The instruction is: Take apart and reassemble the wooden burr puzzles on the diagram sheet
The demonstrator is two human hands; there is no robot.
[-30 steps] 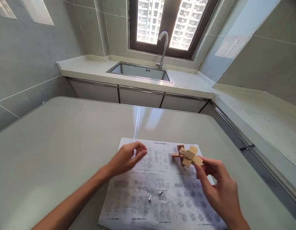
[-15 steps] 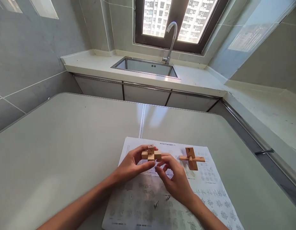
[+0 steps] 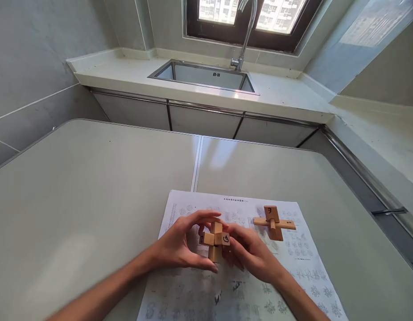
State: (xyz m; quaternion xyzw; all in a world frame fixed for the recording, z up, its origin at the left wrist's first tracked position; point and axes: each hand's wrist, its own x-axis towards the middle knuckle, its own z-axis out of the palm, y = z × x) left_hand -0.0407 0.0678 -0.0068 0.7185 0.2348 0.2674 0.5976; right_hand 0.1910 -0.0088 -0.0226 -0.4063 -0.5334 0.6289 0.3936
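Note:
A small wooden burr puzzle [image 3: 216, 240] of interlocked blocks is held between my two hands, just above a printed sheet. A dark mark shows on its right-hand block end. My left hand [image 3: 179, 243] curves around it in a C shape, index finger along the top and thumb at the lower block. From the right side, my right hand [image 3: 256, 254] grips it with bent fingers, partly hidden behind the blocks. A second wooden puzzle [image 3: 272, 224], cross-shaped with flat marked pieces, rests on the sheet to the right.
The printed sheet [image 3: 293, 285], covered in small diagrams, lies on a pale table [image 3: 102, 187] with a seam down the middle. Beyond the table's far edge are a counter [image 3: 126, 73], a sink [image 3: 206, 76] and a faucet [image 3: 248, 35] under a window.
The held puzzle has been turned, so its marked end now faces right instead of up, and it sits slightly lower. My left thumb and fingers have spread wider. The camera view has tilted down.

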